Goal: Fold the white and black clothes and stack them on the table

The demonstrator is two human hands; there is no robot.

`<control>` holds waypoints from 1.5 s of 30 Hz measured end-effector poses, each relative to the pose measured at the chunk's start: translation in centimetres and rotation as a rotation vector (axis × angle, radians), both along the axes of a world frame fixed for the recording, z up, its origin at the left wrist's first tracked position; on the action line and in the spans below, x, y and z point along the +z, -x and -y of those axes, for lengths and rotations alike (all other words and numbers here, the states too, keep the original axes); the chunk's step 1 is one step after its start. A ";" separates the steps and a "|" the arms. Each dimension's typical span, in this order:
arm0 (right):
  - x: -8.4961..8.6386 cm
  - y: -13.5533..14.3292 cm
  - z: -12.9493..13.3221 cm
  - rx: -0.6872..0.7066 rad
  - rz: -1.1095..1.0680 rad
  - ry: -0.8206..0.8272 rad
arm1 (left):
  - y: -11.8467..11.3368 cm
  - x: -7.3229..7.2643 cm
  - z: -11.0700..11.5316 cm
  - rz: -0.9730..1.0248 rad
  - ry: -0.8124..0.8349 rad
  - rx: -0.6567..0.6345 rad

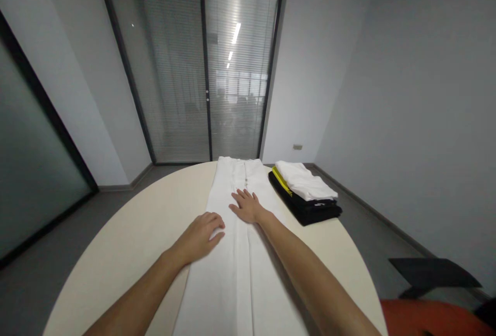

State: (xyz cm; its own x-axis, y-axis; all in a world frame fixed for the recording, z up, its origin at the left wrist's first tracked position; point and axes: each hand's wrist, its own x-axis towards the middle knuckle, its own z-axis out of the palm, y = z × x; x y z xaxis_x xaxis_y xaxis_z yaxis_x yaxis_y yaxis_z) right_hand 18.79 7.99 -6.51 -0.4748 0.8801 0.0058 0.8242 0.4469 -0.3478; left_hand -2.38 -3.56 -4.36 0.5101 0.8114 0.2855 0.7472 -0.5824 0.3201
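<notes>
A long white garment (220, 284) lies stretched out over the table from its far edge toward me. A few small buttons and lengthwise seams run down its middle; I cannot tell whether it is trousers or something else. My right hand (247, 207) rests on the cloth below the buttons, palm down with the fingers spread. Lower and to the left, my left hand (203, 235) is over the garment's left side. Its fingers are slightly bent and the thumb stands apart, with nothing visible between them.
A stack of folded clothes sits at the table's right edge: a white piece (308, 181) on top, then yellow (282, 181) and black ones (320, 215). The round cream table (127, 253) carries everything. At lower right is a red chair (430, 318) with a black armrest (436, 272).
</notes>
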 end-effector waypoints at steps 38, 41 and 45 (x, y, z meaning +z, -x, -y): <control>2.8 -6.1 8.0 0.261 -0.010 0.101 | -3.7 2.3 5.9 0.118 0.455 -0.494; 3.1 -6.4 7.9 0.267 -0.014 0.113 | -3.5 1.8 5.9 0.117 0.478 -0.530; 2.8 -6.5 8.1 0.272 -0.039 0.079 | -2.5 1.6 4.9 0.137 0.338 -0.432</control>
